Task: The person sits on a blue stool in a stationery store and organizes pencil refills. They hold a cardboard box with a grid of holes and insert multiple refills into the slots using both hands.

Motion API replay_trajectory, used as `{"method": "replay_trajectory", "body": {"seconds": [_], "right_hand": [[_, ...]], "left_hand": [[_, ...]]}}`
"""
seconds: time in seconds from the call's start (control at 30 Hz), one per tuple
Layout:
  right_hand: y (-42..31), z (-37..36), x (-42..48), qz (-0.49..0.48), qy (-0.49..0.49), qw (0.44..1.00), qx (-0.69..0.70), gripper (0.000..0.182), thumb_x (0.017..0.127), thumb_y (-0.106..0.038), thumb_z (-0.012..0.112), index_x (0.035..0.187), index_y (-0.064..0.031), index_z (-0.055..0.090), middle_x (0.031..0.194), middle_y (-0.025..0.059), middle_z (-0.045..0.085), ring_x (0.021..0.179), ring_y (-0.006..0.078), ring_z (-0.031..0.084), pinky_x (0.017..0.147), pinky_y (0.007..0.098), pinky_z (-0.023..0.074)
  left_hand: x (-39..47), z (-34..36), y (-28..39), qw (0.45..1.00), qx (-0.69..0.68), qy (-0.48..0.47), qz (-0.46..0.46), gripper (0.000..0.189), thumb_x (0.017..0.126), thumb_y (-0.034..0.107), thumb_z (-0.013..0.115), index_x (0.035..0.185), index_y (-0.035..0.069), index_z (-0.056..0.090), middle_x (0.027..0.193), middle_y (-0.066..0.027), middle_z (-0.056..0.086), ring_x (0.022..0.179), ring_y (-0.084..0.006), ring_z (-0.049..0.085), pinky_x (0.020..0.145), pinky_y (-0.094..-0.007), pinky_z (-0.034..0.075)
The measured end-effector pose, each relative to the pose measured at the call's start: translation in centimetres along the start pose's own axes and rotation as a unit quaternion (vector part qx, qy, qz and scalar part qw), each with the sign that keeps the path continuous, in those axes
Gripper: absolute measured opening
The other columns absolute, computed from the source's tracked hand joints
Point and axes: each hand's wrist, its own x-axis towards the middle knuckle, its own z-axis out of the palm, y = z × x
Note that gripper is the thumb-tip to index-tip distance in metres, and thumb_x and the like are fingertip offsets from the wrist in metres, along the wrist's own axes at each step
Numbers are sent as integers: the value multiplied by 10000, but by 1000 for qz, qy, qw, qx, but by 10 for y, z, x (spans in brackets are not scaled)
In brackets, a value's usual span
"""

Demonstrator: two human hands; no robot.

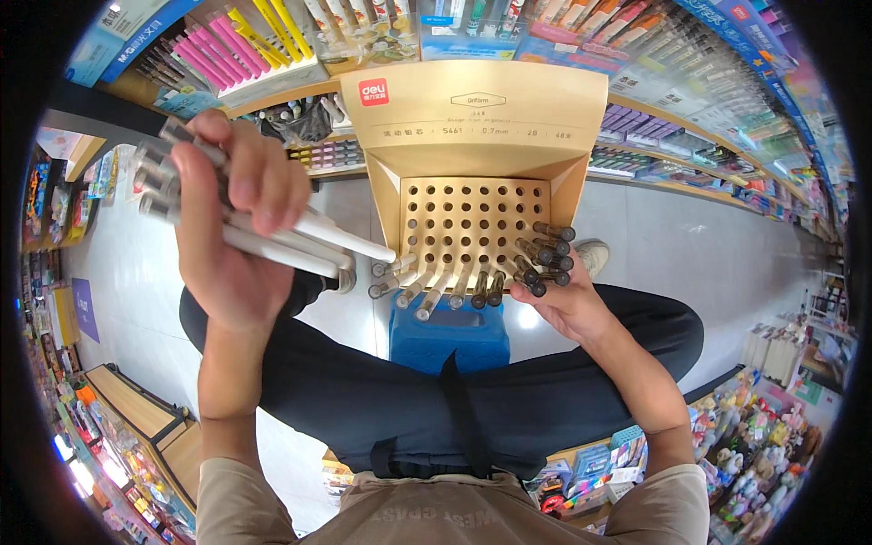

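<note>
A gold-coloured cardboard Deli display box [470, 151] stands in front of me, with rows of round holes in its insert. My left hand [235, 225] is raised to the left of the box and grips a bunch of white-barrelled mechanical pencils [306, 251] with clear ends, slightly blurred. One white tip reaches the box's left edge. Around the lower right corner of the box my right hand [569, 300] is closed, partly hidden by dark pencils [543, 253]. Along the front row lean several white pencils [430, 297] and dark ones, set in the holes.
Beneath the box is a blue plastic stool [449, 340] between my legs. Shelves of pens [225, 51] run along the far side, with more pen racks [681, 146] at right. A shoe [591, 257] shows beside the box. Plush toys [756, 449] fill the lower right.
</note>
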Motion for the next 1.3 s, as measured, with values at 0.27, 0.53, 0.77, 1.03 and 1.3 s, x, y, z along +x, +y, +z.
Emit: {"method": "replay_trajectory", "body": {"seconds": [0.27, 0.53, 0.77, 1.03, 1.3], "right_hand": [[2, -6, 1, 54, 49, 996, 44, 776, 754, 210, 582, 1423, -78, 315, 1322, 89, 506, 1218, 208, 515, 1014, 353, 441], [1, 2, 6, 58, 43, 996, 48, 775, 751, 203, 590, 1421, -75, 317, 1332, 96, 495, 1227, 204, 507, 1010, 350, 447], [-1, 7, 6, 49, 39, 997, 47, 769, 748, 197, 599, 1415, -68, 323, 1331, 98, 494, 1232, 206, 503, 1011, 339, 447], [-2, 2, 2, 53, 48, 996, 45, 778, 736, 209, 597, 1410, -60, 319, 1325, 107, 496, 1217, 208, 516, 1006, 347, 452], [-4, 4, 2, 49, 47, 997, 37, 809, 718, 212, 605, 1418, -55, 300, 1350, 112, 476, 1246, 222, 494, 1037, 359, 428]], "left_hand": [[-15, -46, -11, 954, -11, 274, -123, 254, 991, 311, 503, 1047, 65, 531, 807, -6, 595, 744, -112, 565, 702, -255, 508], [-20, -52, -22, 952, 14, 258, -164, 301, 998, 356, 483, 1056, 60, 502, 713, 10, 518, 637, -98, 400, 650, -252, 358], [-23, -34, -21, 954, 63, 247, -156, 266, 1002, 335, 476, 1040, 76, 525, 753, -7, 515, 679, -104, 441, 676, -224, 383], [-30, -35, -17, 974, 194, 106, -47, 270, 987, 341, 493, 1056, 84, 543, 902, -11, 452, 729, -88, 367, 655, -238, 329], [-38, -43, -12, 963, 267, 23, 29, 316, 930, 342, 600, 1082, 71, 546, 949, -45, 519, 787, -99, 455, 673, -242, 356]]}}
